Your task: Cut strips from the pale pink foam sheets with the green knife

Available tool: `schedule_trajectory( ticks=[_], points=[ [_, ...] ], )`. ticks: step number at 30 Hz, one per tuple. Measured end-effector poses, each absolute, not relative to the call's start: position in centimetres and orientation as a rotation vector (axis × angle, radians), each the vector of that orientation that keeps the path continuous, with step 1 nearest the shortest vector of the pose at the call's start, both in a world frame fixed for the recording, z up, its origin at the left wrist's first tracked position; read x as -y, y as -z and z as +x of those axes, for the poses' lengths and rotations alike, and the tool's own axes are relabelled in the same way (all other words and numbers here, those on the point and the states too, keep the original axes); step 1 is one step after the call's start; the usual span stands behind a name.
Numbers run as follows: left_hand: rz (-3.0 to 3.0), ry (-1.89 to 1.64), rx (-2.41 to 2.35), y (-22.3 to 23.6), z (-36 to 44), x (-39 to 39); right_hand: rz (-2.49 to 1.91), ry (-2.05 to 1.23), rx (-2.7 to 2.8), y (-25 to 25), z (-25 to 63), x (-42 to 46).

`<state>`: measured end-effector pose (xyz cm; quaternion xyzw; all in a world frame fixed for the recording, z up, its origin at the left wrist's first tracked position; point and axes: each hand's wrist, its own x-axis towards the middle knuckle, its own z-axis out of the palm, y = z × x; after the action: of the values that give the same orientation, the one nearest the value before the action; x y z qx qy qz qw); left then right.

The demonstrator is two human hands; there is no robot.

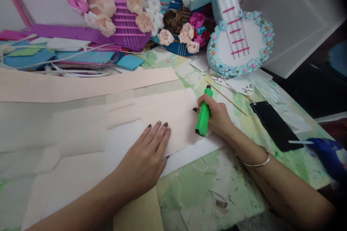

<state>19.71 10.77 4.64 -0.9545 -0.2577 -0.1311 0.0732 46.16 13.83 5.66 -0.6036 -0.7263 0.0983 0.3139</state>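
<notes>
My left hand (149, 155) lies flat on a cream sheet of card (168, 110), fingers stretched out. A white sheet (184, 160) shows from beneath the cream card. At the card's right side, my right hand (217, 112) is closed around a chunky green tool (204, 113) with black ends. It resembles a thick marker or cutter, but its exact kind cannot be made out. A bangle (255, 162) circles the right wrist. Farther left, a long cream strip (81, 85) lies across more cream sheets (54, 126).
Guitar-shaped crafts, one purple (128, 18) and one white with blue flowers (237, 47), stand at the back. Coloured foam pieces (84, 57) are piled at left. A wooden stick (227, 99), a black phone (276, 124) and a blue object (329, 155) lie at right.
</notes>
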Motion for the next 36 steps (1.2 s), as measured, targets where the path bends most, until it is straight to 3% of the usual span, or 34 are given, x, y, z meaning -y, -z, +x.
schedule_trajectory(
  ticks=[36],
  points=[
    [-2.906,0.294,0.926,-4.4,18.5,-12.0,-1.639,-0.262,1.863,-5.5,46.4,-14.8]
  ],
)
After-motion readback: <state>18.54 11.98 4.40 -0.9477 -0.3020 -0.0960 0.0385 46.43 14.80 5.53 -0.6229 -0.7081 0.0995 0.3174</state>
